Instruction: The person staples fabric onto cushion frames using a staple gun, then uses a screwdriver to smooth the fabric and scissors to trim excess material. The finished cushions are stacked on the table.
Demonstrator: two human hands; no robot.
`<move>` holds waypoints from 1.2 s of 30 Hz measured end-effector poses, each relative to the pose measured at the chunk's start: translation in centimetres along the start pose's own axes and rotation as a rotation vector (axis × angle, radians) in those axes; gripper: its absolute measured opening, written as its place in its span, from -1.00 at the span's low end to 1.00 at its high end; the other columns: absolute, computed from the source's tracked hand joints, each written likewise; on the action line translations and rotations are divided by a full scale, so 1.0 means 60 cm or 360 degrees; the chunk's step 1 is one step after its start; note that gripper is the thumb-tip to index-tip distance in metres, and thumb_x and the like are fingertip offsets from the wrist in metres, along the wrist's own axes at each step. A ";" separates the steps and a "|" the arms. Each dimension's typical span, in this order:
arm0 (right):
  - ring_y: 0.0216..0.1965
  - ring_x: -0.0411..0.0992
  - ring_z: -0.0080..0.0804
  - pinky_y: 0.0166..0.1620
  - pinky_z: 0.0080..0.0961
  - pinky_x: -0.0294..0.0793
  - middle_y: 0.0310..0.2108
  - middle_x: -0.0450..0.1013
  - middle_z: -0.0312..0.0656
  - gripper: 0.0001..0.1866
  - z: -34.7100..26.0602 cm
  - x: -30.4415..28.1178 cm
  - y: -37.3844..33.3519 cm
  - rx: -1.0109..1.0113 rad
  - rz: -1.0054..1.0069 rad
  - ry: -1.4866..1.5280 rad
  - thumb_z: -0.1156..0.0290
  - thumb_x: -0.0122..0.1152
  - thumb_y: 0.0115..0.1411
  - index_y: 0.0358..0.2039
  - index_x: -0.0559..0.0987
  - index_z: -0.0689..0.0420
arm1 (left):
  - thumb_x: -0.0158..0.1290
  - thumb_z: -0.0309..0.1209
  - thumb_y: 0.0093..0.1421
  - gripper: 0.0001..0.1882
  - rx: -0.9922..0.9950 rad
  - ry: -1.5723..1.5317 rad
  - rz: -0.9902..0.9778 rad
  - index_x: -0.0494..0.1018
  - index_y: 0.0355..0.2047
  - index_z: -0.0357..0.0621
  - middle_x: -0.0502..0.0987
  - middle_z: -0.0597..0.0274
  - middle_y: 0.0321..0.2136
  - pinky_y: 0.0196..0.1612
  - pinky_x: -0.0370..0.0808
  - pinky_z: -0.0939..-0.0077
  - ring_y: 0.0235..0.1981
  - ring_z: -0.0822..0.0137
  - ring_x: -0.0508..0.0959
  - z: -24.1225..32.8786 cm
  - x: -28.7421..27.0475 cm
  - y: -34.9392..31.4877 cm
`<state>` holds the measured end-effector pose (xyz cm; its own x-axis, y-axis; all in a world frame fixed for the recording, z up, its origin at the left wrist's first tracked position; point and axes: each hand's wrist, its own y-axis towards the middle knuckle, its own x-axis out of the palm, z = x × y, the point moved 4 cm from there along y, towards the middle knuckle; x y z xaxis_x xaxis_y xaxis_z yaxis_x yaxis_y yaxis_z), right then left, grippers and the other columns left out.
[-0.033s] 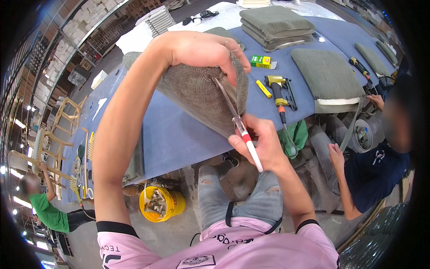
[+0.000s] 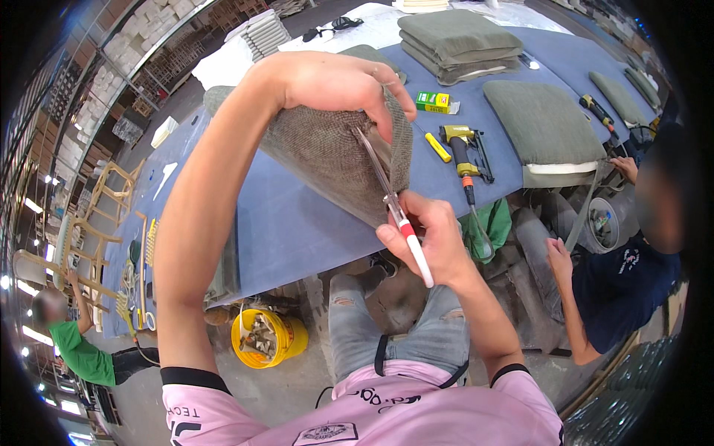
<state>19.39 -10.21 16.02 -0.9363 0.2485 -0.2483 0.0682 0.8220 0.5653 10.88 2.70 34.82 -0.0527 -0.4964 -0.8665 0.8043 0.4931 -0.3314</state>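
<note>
My left hand (image 2: 338,83) bends over the top of a grey-brown fabric-covered cushion (image 2: 316,149), its fingers gripping the folded edge. The cushion is tilted up above a blue-covered table (image 2: 297,238). In my right hand (image 2: 435,234) is a slim, long-jawed hand tool (image 2: 407,232) with a red and white handle; its exact kind is unclear. The metal jaws point up and away, with their tip against the fabric just below my left fingers. Part of the cushion is hidden behind my left forearm.
Right of the cushion lie a yellow marker-like stick (image 2: 438,147), a staple gun (image 2: 465,152) and a green-yellow box (image 2: 435,102). Stacked cushions (image 2: 461,41) stand beyond. A co-worker (image 2: 625,275) handles another cushion (image 2: 547,126) at right. A yellow bucket (image 2: 294,338) stands below the table.
My right hand and the tool have shifted very slightly to the left. My left hand keeps its hold on the cushion.
</note>
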 end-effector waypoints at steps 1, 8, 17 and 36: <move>-0.64 0.34 -0.21 -0.49 -0.32 0.39 -0.60 0.42 -0.09 -0.60 0.002 0.009 -0.001 0.0007 0.0010 0.0056 0.21 0.60 0.11 -0.35 0.58 0.25 | 0.39 -0.48 0.07 -0.47 0.0007 -0.0009 -0.0004 0.64 0.11 -0.20 0.62 0.21 0.14 0.30 0.44 0.42 0.19 0.33 0.56 -0.001 -0.001 0.000; -0.67 0.34 -0.15 -0.50 -0.31 0.39 -0.64 0.38 -0.07 -0.56 0.006 -0.004 0.017 -0.0110 0.0254 -0.0196 0.18 0.64 0.08 -0.44 0.54 0.22 | 0.35 -0.35 0.15 -0.48 0.0160 0.0035 -0.0197 0.60 0.13 -0.20 0.62 0.28 0.01 0.20 0.43 0.42 0.08 0.37 0.54 -0.002 0.003 0.019; -0.63 0.47 -0.10 -0.48 -0.30 0.46 -0.58 0.49 -0.03 -0.71 0.016 -0.001 0.019 -0.0064 0.0354 -0.0181 0.34 0.54 0.09 -0.42 0.58 0.23 | -0.49 0.79 0.15 0.33 0.0919 -0.0536 -0.0097 0.36 0.47 -0.09 0.48 0.14 0.30 0.29 0.38 0.09 0.31 0.26 0.42 -0.001 0.001 0.040; -0.63 0.19 -0.55 -0.53 -0.44 0.25 -0.67 0.36 -0.20 -0.65 0.028 -0.031 0.044 0.0162 0.0434 -0.0162 0.25 0.58 0.14 -0.38 0.62 0.26 | -0.61 0.60 0.36 0.14 0.0922 -0.0902 0.0037 0.42 0.40 -0.06 0.56 0.17 0.17 0.30 0.51 0.00 0.27 0.31 0.50 0.003 -0.040 0.096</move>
<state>21.91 -7.68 16.67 -0.8399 0.5125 -0.1787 0.3511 0.7641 0.5412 15.77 6.59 35.03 0.1509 -0.8536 -0.4986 0.9885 0.1368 0.0650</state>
